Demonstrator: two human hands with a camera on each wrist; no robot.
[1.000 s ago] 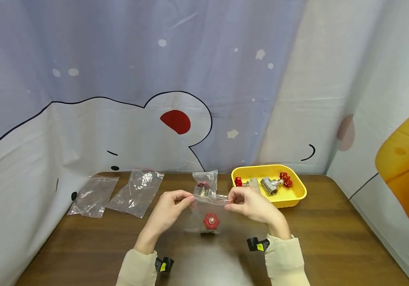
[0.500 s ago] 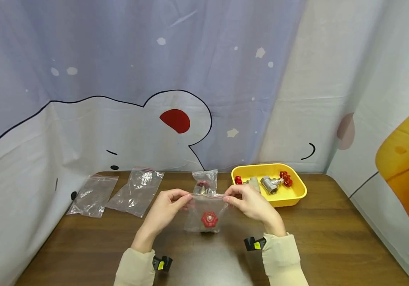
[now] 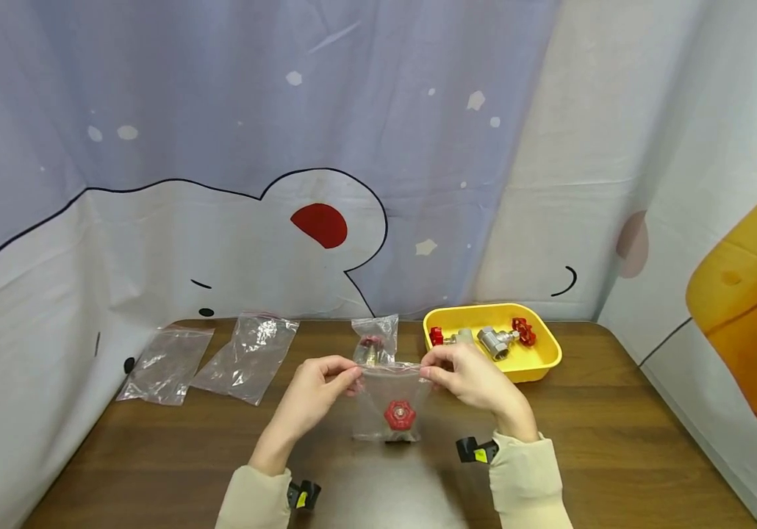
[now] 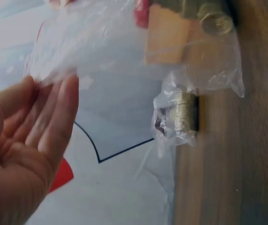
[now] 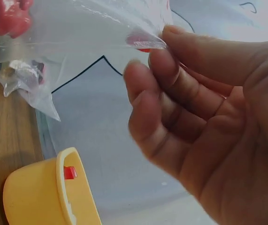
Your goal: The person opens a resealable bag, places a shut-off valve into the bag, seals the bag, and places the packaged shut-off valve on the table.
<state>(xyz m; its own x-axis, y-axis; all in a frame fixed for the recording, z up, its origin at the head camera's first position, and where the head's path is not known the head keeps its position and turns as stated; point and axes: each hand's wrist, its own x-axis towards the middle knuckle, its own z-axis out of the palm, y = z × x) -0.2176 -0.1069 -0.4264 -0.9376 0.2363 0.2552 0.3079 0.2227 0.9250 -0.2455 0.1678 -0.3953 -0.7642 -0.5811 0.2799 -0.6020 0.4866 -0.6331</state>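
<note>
Left hand (image 3: 312,388) and right hand (image 3: 470,376) pinch the near bag (image 3: 374,404) by its mouth; uneven pull may tip its red-handled valve (image 3: 400,416).

Yellow tray (image 5: 33,194) and bagged red handwheel (image 5: 11,18), both cut off by the right wrist view's edges

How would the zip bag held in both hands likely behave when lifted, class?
The zip bag is probably floppy: its clear film looks thin and creased. It would likely hang bottom-heavy, since the red-wheeled metal valve sits low inside.
</note>
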